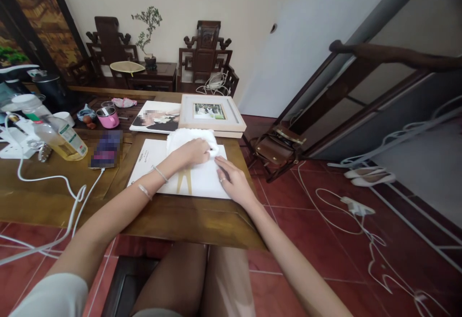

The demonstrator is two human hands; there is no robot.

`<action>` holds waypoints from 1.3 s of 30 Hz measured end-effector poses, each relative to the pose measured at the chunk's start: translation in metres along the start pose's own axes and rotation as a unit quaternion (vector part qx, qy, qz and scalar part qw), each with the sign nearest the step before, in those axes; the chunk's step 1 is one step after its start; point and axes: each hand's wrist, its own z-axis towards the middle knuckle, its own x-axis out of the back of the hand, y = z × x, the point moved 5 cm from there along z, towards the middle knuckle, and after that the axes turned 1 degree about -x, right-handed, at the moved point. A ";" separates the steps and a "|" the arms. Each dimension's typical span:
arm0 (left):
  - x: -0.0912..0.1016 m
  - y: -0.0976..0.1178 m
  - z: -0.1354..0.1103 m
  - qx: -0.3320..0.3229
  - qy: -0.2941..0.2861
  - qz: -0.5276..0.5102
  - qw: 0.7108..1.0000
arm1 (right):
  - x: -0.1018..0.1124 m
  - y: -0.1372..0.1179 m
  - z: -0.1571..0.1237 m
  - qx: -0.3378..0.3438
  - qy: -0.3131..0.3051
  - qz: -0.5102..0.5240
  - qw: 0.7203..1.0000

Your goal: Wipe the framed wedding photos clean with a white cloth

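Observation:
A flat white picture board (pixel 195 177) lies on the wooden table (pixel 180 216) in front of me. My left hand (pixel 191 152) is closed on a white cloth (pixel 187 139) and presses it onto the board's far edge. My right hand (pixel 231 180) lies flat on the board's right edge, fingers stretched out, a ring on one finger. Two bracelets sit on my left wrist.
Behind the board lie a light wooden picture frame (pixel 211 112) and a photo print (pixel 157 117). To the left are a phone (pixel 106 149), a bottle (pixel 61 136), a pink cup (pixel 108 117) and white cables (pixel 54 182). A brown bag (pixel 276 149) and cords lie on the red tile floor.

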 end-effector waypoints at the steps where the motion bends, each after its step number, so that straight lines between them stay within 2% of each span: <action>1: -0.002 0.000 -0.009 -0.004 0.001 0.021 1.000 | 0.000 0.001 0.000 -0.003 -0.001 0.002 1.000; 4: -0.007 0.021 -0.041 -0.042 -0.011 0.058 0.997 | -0.001 0.002 0.001 -0.006 0.002 0.005 1.000; 6: -0.008 0.047 -0.068 -0.062 -0.025 0.057 0.996 | -0.001 0.003 0.001 -0.007 0.006 0.007 1.000; 9: -0.006 0.089 -0.106 -0.084 -0.015 0.055 0.995 | -0.002 0.004 0.001 -0.010 0.009 0.012 1.000; 12: -0.005 0.111 -0.124 -0.099 -0.017 0.052 0.994 | -0.001 0.004 0.000 -0.011 0.007 0.019 1.000; 15: -0.005 0.101 -0.112 -0.087 -0.019 0.039 0.995 | -0.001 0.004 0.000 -0.011 0.000 0.024 1.000; 19: -0.012 0.056 -0.068 -0.037 -0.032 0.035 0.998 | -0.001 0.003 0.000 -0.003 -0.007 0.021 1.000; 21: -0.016 0.036 -0.047 -0.011 -0.019 0.035 0.999 | -0.001 0.004 0.000 -0.005 -0.006 0.014 1.000; 24: -0.020 0.023 -0.033 0.011 0.010 0.041 0.999 | -0.001 0.004 0.000 -0.009 -0.004 0.006 1.000; 27: -0.022 0.035 -0.044 0.007 0.001 0.056 0.998 | -0.001 0.003 0.000 -0.005 -0.004 0.004 1.000; 30: -0.017 0.065 -0.077 -0.022 0.000 0.064 0.998 | -0.002 0.003 0.000 -0.002 -0.002 0.004 1.000; 34: -0.008 0.104 -0.121 -0.094 -0.004 0.053 0.994 | -0.001 0.003 0.000 0.004 0.000 0.011 1.000; 36: -0.006 0.109 -0.127 -0.109 -0.012 0.044 0.993 | -0.002 0.003 0.000 0.005 -0.001 0.009 1.000; 39: -0.006 0.093 -0.110 -0.086 -0.018 0.045 0.995 | -0.002 0.003 0.000 0.002 -0.005 0.002 1.000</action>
